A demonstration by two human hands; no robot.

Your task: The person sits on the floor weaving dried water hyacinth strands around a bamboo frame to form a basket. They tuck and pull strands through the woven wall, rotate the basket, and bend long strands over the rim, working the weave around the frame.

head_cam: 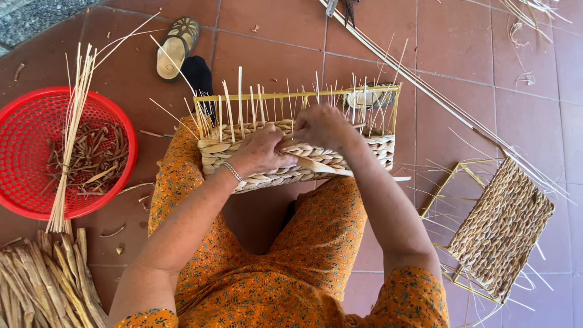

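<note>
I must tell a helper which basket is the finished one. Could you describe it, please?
Start at the tiled floor on the person's right side. The finished basket lies there alone, a flat woven panel in a thin yellow frame. Unlike the half-woven basket under both hands, nobody touches it.

red basket [24,130], orange floral dress [255,267], tan weave [364,149].

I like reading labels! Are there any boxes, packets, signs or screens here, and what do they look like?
None in view: only the half-woven basket under both hands, a red plastic basket at the left, a woven panel at the right, and bare floor tiles.
</note>
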